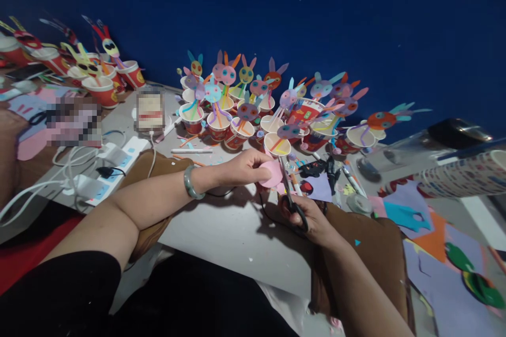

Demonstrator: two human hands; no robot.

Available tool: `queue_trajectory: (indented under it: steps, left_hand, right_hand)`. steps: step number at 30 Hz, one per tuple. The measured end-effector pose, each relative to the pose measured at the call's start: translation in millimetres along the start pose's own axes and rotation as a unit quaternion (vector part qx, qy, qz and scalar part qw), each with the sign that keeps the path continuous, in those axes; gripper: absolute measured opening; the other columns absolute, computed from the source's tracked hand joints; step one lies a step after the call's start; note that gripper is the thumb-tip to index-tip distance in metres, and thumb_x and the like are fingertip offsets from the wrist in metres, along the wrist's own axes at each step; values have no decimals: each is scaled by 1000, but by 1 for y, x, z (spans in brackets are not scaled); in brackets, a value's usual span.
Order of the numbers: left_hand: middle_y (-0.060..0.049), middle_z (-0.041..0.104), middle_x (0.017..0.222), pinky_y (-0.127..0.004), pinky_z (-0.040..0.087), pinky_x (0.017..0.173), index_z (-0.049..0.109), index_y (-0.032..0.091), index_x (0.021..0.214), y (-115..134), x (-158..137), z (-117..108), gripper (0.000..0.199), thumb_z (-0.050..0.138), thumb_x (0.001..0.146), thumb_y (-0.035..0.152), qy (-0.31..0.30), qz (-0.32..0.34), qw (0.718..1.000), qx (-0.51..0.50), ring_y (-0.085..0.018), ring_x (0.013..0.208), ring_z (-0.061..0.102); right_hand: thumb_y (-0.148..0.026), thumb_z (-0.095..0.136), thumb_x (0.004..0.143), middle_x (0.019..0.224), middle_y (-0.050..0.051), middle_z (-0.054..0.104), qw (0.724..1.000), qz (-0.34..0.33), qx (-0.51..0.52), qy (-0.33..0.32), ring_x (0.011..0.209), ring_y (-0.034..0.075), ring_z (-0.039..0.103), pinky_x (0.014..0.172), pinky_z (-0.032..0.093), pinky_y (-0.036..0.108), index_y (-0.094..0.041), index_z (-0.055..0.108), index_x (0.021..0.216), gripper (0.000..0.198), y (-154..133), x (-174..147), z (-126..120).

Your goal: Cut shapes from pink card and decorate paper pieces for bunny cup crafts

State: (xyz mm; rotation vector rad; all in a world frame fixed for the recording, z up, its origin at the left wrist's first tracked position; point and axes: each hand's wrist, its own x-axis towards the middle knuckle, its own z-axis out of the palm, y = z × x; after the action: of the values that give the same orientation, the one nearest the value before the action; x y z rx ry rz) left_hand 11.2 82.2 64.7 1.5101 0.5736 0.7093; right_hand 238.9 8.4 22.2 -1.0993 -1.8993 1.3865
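My left hand (253,166) pinches a rounded piece of pink paper (272,174) above the middle of the table. In my right hand (310,216) is a pair of scissors (291,202) with dark handles, its blades pointing up and away beside the paper's right edge. Whether the blades touch the paper is hard to tell. Just beyond my hands stands a paper cup (277,145) with a paper figure in it. A lilac paper sheet (321,187) lies to the right of the scissors.
Several cups with rabbit-eared paper figures (249,110) line the blue wall. A power strip (118,168) with tangled cables lies left. At right are a clear bottle (411,150), stacked paper cups (462,174), coloured paper (430,274) and green-handled scissors (480,287). A person's arm (31,158) reaches in at far left.
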Motion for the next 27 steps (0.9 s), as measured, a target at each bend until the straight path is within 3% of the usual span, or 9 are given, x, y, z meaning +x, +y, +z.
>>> queue_trajectory:
  steps: [14,18,20,23,25,27]
  left_hand:
    - [-3,65,63,-19,46,56,66,10,65,-5,2,0,17,55,65,23,-2,-5,1000,-28,-11,59,58]
    - [-4,66,65,-22,49,58,66,10,69,-8,2,1,16,57,66,22,10,-27,996,-88,-12,59,62]
    - [-5,66,64,-24,51,58,66,9,74,-12,3,2,18,57,68,23,36,-44,989,-136,-13,58,62]
    - [-7,65,66,-26,53,59,65,8,80,-20,6,5,18,56,70,20,71,-76,976,-193,-13,58,63]
    - [-7,66,68,-25,53,59,64,8,80,-22,8,9,16,54,74,19,81,-94,967,-222,-13,58,63]
    - [-7,66,67,-24,52,58,62,9,79,-22,9,17,14,50,76,15,82,-113,960,-243,-12,58,63]
  right_hand:
    - [-81,56,78,58,-3,43,1000,-16,5,14,54,11,34,51,28,27,-20,49,64,63,6,-1,0]
    - [-73,64,77,58,-1,47,992,-75,-7,97,53,12,41,50,34,27,-20,49,60,57,4,-4,-2]
    - [-57,73,78,65,1,53,971,-129,-55,194,58,14,49,54,41,29,-20,53,62,45,3,-5,-2]
    - [-28,81,71,100,9,65,902,-213,-182,327,81,21,62,68,51,34,-21,57,65,25,4,-4,3]
    - [-18,77,68,126,13,60,866,-248,-246,358,100,27,64,78,54,39,-21,56,66,21,5,-2,7]
    - [-13,70,67,135,14,58,857,-261,-272,352,113,31,62,87,54,44,-21,55,68,17,7,1,11]
